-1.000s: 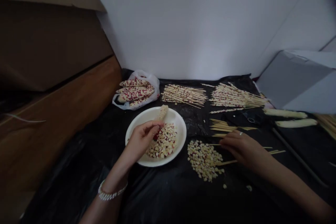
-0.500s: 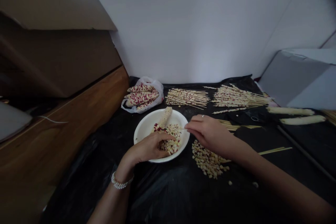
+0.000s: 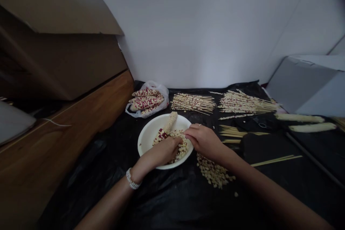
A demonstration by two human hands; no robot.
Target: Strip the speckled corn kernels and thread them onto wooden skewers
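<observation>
A white plate (image 3: 145, 140) on black plastic sheeting holds a half-stripped red-and-white corn cob (image 3: 171, 121) and loose kernels (image 3: 184, 148). My left hand (image 3: 163, 152), a bead bracelet on its wrist, rests in the kernels with its fingers curled down. What they pinch is hidden. My right hand (image 3: 203, 139), wearing a ring, sits at the plate's right rim. Its fingers are pinched together close to the left fingertips, on a thin bamboo skewer that hardly shows. A pile of pale kernels (image 3: 214, 173) lies on the sheet just under my right forearm.
A plastic bag of red-and-white cobs (image 3: 147, 100) lies behind the plate. Two bundles of kernel-threaded skewers (image 3: 192, 102) (image 3: 242, 104) lie at the back, bare skewers (image 3: 231, 131) (image 3: 275, 160) on the right. Stripped cobs (image 3: 299, 118) and a grey box (image 3: 304, 86) are far right, a cardboard box (image 3: 59, 43) and wooden ledge (image 3: 67, 136) left.
My right hand left the bare skewers on the right and came across to the plate's rim. My left hand dropped from the cob's side into the kernels. The view shifted slightly.
</observation>
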